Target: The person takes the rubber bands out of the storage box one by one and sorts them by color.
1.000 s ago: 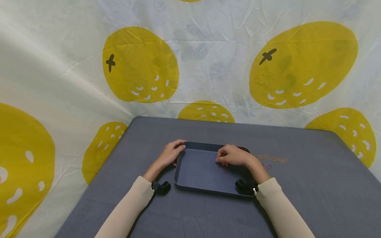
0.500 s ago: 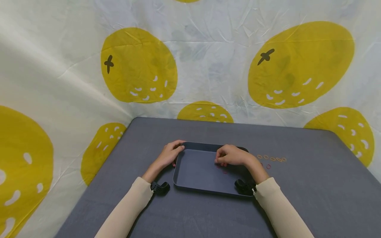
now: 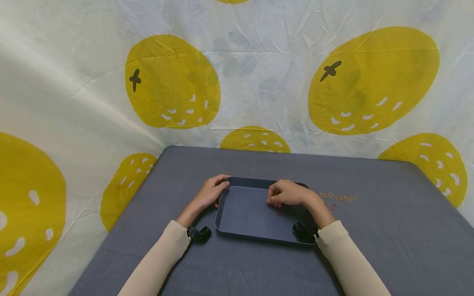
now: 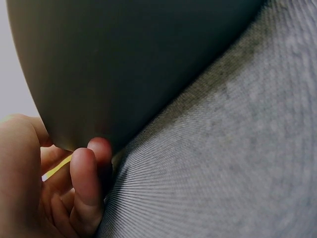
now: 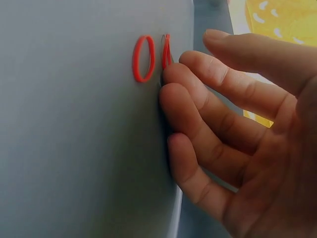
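My left hand (image 3: 212, 190) grips the far left corner of a dark grey tray (image 3: 237, 213), thumb at the rim. The left wrist view shows its curled fingers against the tray's outer wall (image 4: 124, 64). My right hand (image 3: 290, 193) is inside the tray, fingers bent downward. In the right wrist view its fingertips (image 5: 178, 101) are at the tray floor, with the thumb apart from the index finger. One red rubber band (image 5: 167, 51) lies right by the fingertips; whether they touch it I cannot tell. Another red rubber band (image 5: 143, 58) lies flat beside it.
Right of the tray, several yellow-orange rubber bands (image 3: 339, 197) lie in a row on the grey table (image 3: 389, 230). A red rubber band (image 3: 334, 207) lies just nearer, with another partly hidden by the right forearm. A patterned cloth (image 3: 259, 90) hangs behind the table.
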Available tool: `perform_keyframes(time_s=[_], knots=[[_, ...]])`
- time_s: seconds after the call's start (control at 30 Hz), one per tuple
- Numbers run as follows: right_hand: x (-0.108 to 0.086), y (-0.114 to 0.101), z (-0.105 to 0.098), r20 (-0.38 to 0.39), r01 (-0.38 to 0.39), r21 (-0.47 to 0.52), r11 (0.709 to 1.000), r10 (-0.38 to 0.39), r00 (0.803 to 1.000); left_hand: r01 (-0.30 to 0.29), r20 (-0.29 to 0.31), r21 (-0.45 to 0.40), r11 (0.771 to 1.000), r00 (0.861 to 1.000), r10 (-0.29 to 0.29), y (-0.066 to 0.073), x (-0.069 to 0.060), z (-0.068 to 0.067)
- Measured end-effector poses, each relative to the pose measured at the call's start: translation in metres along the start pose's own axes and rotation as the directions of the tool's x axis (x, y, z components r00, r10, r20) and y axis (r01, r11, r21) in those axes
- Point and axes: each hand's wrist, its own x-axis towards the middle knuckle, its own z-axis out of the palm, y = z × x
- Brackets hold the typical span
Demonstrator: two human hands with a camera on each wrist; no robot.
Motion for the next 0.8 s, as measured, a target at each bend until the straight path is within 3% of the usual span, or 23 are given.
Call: perform_keyframes(time_s=[0.8], knots=[[-0.0018, 0.0031, 0.0005, 0.002, 0.006, 0.006, 1.000, -0.006, 1.000, -0.001, -0.007, 0.011, 1.000, 1.000, 0.001, -0.0012, -0.0007, 0.0005]])
